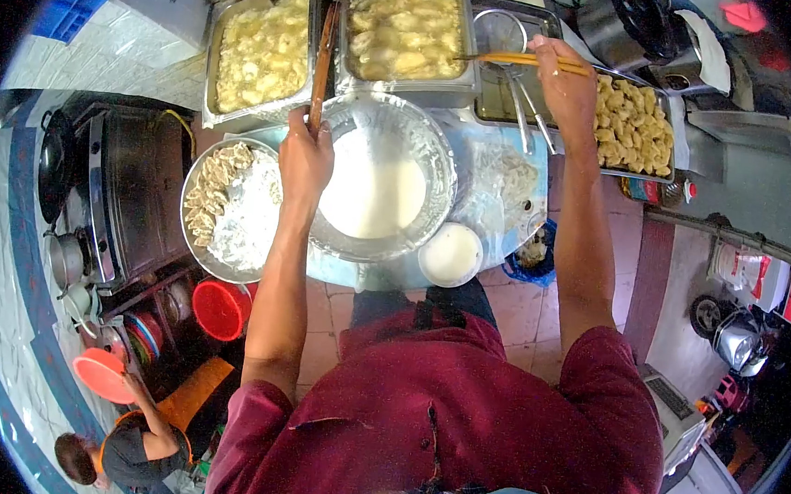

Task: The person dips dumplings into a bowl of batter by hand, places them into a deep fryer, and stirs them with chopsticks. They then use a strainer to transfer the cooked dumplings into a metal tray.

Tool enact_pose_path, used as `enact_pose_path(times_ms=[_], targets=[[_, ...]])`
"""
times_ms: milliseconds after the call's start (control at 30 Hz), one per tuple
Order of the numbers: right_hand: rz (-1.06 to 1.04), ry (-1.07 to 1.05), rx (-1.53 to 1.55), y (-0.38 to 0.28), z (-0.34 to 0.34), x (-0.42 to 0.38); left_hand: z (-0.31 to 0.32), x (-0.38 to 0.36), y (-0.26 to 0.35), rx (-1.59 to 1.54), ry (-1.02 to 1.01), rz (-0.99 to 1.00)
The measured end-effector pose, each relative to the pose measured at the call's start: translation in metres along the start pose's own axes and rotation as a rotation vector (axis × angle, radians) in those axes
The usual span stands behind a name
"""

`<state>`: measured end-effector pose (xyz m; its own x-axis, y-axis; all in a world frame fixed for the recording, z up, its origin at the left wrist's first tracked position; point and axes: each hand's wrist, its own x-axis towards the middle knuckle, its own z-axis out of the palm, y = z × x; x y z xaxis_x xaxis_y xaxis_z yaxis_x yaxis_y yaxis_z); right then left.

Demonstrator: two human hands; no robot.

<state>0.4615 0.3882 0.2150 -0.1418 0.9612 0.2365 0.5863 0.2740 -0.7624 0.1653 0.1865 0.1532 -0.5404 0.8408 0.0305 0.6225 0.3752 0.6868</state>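
My left hand (306, 161) is closed around a brown wooden stick (325, 60), which points away from me between the two fryers. Pinched in my right hand (562, 84) are long wooden chopsticks (508, 59); their tips reach the right edge of the middle fryer (408, 85). Pale battered pieces (404, 25) bubble in oil there, and more pieces (263, 46) fry in the left fryer (210, 102). Below my hands sits a big metal bowl (443, 172) of white batter (372, 189).
Left of the batter, a round tray (188, 231) holds raw coated pieces and white flour. A white tub (450, 256) stands at the table's front edge. Strainers (522, 113) rest over the right fryer, beside a tray of fried pieces (633, 126). A person (143, 441) holds a red basin (105, 375) at lower left.
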Motion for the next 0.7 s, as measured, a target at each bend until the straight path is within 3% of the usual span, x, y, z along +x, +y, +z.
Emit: enact_pose_path(times_ms=[500,700], targets=[[0.03,-0.026,-0.158,-0.008,0.005,0.011,0.006,0.015,-0.007,0.077,0.002,0.024],[-0.182,0.085,-0.203,-0.009,0.036,0.027,0.018,0.025,-0.01,0.148,-0.076,-0.018]])
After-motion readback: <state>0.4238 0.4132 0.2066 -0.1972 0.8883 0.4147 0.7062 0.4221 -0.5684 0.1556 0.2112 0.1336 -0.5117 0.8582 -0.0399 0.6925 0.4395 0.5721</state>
